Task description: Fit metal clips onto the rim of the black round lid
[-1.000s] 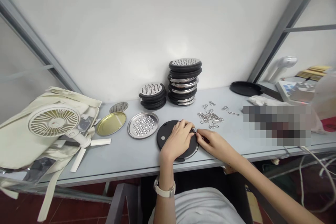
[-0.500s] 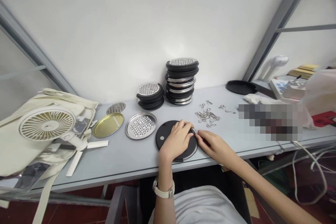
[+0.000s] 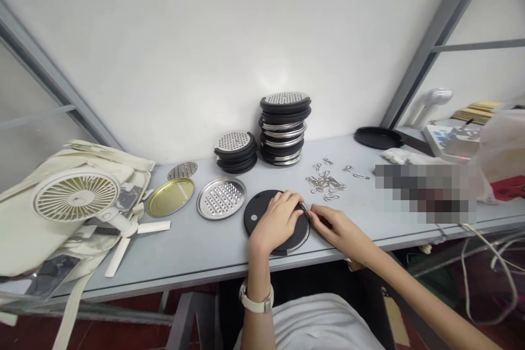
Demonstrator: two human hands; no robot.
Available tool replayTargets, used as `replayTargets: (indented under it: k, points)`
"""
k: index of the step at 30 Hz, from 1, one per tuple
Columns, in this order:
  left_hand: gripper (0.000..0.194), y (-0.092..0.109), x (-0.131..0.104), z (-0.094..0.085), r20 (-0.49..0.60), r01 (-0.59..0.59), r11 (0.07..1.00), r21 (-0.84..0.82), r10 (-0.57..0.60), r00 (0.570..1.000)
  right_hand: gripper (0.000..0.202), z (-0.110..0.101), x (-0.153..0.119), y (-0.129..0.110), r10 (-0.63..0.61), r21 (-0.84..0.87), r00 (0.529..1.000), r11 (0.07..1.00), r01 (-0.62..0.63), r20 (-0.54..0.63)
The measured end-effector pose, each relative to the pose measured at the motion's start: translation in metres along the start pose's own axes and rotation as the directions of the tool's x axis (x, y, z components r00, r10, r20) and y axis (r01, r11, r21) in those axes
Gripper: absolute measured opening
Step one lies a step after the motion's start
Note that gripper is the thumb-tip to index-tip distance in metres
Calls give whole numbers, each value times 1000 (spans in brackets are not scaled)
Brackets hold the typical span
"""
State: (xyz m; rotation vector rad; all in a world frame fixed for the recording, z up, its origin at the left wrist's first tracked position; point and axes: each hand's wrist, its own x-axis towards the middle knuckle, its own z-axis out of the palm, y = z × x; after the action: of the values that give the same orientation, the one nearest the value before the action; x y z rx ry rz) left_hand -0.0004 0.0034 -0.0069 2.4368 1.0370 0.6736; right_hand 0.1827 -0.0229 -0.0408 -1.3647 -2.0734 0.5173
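Pressure from the flat, unclenched left hand [image 3: 279, 221] apparently steadies a round black disc [image 3: 296, 237]; right hand [image 3: 334, 228] pinches a narrow silver metal clip [image 3: 303, 207] at its rim.

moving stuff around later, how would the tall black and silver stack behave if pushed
The tall stack would probably tip or shear if pushed near the top, being high for its base and unevenly piled. Its shiny metal rims look smooth, so layers might slide. The perforated top plate appears flat and is likely stiff.
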Motion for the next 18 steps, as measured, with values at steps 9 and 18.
replayTargets:
  k: [9, 18]
  points:
    - [17, -1, 0, 0, -4, -15, 1000, 16, 15, 1000, 31, -1, 2, 2, 32, 83, 999, 996, -35, 36]
    - [12, -1, -1, 2, -8, -2, 1000, 18, 2, 1000, 32, -8, 3, 2, 42, 108, 998, 993, -47, 48]
